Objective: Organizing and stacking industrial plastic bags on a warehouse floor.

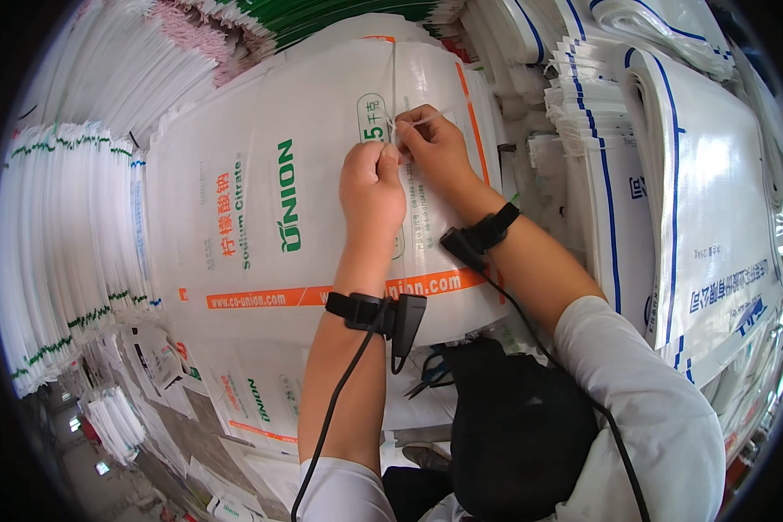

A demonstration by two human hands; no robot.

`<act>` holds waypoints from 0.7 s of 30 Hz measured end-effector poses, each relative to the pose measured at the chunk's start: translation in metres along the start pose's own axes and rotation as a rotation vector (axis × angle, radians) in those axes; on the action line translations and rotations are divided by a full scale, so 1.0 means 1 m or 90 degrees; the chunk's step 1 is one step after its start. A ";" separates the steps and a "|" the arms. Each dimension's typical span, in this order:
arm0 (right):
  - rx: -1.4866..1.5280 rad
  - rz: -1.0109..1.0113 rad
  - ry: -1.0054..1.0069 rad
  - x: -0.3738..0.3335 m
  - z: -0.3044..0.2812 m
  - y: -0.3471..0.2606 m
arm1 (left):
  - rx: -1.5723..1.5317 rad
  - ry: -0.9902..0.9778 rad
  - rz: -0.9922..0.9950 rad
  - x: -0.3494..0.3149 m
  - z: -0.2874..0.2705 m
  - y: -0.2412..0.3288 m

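Note:
A pile of flat white woven sacks [209, 122] with green and orange print lies in front of me. A thin, pale plastic string [394, 78] runs over the top sack from its far edge down to my hands. My left hand [371, 187] is closed, thumb and fingers pinched on the string just above the sack. Close beside it on the right, my right hand [439, 152] pinches the string too, and a short loose end shows at its fingers. Whether there is a knot between the hands is too small to tell.
Folded white sacks [70, 252] stand in stacks at the left. Blue-striped white sacks [722, 200] are piled at the right, green ones [322, 19] at the far side. A dark tool like scissors [430, 376] is near my body. Cables hang from the black wrist bands [383, 317].

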State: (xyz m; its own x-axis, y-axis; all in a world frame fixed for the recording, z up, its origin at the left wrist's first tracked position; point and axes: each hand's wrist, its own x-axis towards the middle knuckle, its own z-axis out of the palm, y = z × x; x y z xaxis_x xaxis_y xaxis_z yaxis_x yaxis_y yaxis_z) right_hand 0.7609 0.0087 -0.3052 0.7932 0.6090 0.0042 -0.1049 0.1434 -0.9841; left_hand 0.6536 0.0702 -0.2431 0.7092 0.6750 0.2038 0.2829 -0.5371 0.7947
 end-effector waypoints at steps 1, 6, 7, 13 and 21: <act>0.018 0.018 0.002 -0.002 0.002 -0.003 | -0.012 0.021 0.048 0.002 -0.001 0.005; 0.025 0.028 0.016 -0.002 0.003 0.001 | -0.002 0.048 0.142 0.016 -0.004 0.021; 0.035 0.008 0.019 -0.003 0.002 0.001 | -0.016 0.081 0.226 0.020 -0.001 0.024; 0.096 -0.055 0.026 -0.001 0.007 0.002 | -0.082 -0.040 0.057 0.027 0.003 0.021; 0.063 0.017 0.039 0.005 -0.002 0.012 | -0.185 -0.075 -0.056 -0.062 -0.025 0.035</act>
State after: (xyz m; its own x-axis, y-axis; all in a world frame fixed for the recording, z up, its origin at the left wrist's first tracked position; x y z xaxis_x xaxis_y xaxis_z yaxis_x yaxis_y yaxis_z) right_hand 0.7645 0.0122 -0.3170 0.8240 0.5654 -0.0361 -0.1833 0.2058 -0.9613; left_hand 0.6032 0.0223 -0.2131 0.7651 0.6396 0.0735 0.1613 -0.3010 0.9399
